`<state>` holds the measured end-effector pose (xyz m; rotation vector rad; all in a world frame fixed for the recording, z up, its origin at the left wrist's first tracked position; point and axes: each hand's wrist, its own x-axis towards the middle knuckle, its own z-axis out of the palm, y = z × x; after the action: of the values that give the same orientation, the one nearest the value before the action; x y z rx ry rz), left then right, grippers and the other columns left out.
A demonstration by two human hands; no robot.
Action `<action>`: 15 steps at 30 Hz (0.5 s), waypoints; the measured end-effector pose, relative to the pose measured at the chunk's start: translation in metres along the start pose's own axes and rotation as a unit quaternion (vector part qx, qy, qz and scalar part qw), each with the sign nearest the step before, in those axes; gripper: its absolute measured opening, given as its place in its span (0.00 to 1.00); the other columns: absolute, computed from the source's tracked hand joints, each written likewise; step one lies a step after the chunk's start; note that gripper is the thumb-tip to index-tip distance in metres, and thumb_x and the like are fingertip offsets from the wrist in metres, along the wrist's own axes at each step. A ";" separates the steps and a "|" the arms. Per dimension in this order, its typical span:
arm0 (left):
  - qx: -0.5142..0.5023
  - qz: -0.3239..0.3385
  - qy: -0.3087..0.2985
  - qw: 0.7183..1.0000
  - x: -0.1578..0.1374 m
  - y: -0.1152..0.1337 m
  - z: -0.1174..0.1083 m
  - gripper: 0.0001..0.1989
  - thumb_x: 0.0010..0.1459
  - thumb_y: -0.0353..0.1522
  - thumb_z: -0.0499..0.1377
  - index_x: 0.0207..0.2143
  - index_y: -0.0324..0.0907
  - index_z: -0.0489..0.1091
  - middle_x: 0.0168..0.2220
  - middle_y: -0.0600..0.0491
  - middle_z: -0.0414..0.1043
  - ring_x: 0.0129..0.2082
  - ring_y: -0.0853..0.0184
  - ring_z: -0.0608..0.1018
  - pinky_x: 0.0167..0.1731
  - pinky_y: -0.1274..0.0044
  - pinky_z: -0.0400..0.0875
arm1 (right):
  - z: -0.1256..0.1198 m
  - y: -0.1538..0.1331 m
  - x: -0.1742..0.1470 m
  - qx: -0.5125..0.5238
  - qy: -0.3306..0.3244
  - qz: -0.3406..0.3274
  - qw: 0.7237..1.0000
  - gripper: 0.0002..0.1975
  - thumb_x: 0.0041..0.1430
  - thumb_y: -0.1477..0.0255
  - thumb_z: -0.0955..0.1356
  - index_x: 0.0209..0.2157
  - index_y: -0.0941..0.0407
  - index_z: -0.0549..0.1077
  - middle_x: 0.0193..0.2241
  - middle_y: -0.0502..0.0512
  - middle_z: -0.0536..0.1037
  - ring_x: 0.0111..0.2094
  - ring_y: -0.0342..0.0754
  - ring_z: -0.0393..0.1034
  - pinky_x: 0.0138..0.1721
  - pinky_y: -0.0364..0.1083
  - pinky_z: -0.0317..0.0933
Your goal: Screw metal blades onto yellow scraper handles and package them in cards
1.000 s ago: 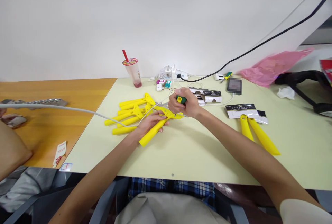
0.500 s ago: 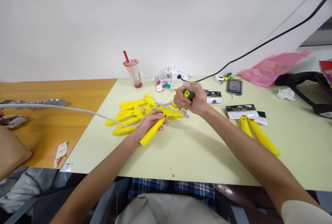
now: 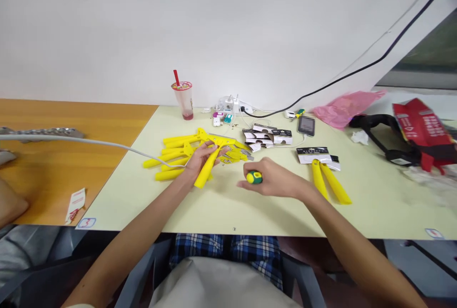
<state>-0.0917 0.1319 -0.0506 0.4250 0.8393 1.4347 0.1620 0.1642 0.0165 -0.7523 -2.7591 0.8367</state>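
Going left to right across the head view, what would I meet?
White paper tag with red print, left hand holding yellow tubular handle, right hand around green-and-yellow handle, pink plastic bag, red item with white lettering.

A yellow tool [image 3: 206, 173] slants at centre, one handle pointing near and left. A green-and-yellow screwdriver [image 3: 254, 177] is to its near right, handle end showing.

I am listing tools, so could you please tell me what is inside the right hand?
The right hand is closed around a yellow and green handle; its end shows. The hand covers the rest, so the tool's type is unclear.
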 end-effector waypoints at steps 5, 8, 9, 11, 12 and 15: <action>-0.012 0.003 -0.027 1.000 -0.001 -0.006 -0.001 0.18 0.58 0.23 0.69 0.48 0.41 0.69 0.54 0.42 0.82 0.51 0.55 0.87 0.27 0.82 0.82 | 0.037 -0.020 -0.042 -0.045 -0.113 0.061 0.991 0.12 0.68 0.59 0.73 0.43 0.52 0.77 0.28 0.53 0.77 0.33 0.53 0.70 0.35 0.46 0.55; -0.011 0.002 -0.042 0.999 -0.002 -0.010 0.000 0.18 0.57 0.23 0.69 0.48 0.41 0.69 0.55 0.40 0.82 0.50 0.54 0.87 0.28 0.82 0.82 | 0.053 -0.029 -0.054 -0.029 -0.130 0.069 0.989 0.10 0.67 0.61 0.73 0.45 0.52 0.77 0.29 0.53 0.78 0.33 0.53 0.71 0.36 0.46 0.56; -0.011 0.002 -0.048 0.999 -0.002 -0.011 0.000 0.18 0.57 0.22 0.69 0.48 0.41 0.69 0.55 0.40 0.82 0.50 0.54 0.88 0.27 0.82 0.82 | 0.057 -0.030 -0.055 -0.019 -0.130 0.071 0.989 0.11 0.67 0.61 0.74 0.45 0.52 0.77 0.29 0.53 0.78 0.33 0.53 0.71 0.36 0.46 0.56; -0.013 0.000 -0.059 0.998 -0.002 -0.013 0.001 0.18 0.56 0.22 0.69 0.47 0.40 0.69 0.53 0.40 0.82 0.48 0.55 0.88 0.27 0.82 0.82 | 0.065 -0.031 -0.055 0.001 -0.127 0.067 0.990 0.12 0.66 0.61 0.74 0.45 0.52 0.78 0.29 0.52 0.78 0.32 0.51 0.70 0.36 0.46 0.56; -0.013 -0.002 -0.061 0.998 -0.002 -0.014 0.002 0.18 0.56 0.21 0.69 0.46 0.40 0.69 0.52 0.41 0.82 0.47 0.55 0.88 0.27 0.82 0.82 | 0.068 -0.031 -0.053 0.007 -0.124 0.062 0.990 0.11 0.66 0.62 0.74 0.45 0.53 0.78 0.30 0.52 0.79 0.32 0.51 0.70 0.37 0.46 0.57; -0.009 -0.009 -0.055 0.998 -0.002 -0.014 0.002 0.17 0.56 0.21 0.69 0.44 0.40 0.69 0.50 0.42 0.83 0.46 0.56 0.89 0.27 0.82 0.82 | 0.076 -0.029 -0.047 0.013 -0.126 0.036 0.991 0.08 0.65 0.67 0.74 0.44 0.53 0.78 0.32 0.52 0.81 0.34 0.50 0.71 0.40 0.45 0.59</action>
<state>-0.0802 0.1288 -0.0586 0.4770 0.7390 1.3878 0.1680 0.0830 -0.0308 -0.7972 -2.9480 1.0460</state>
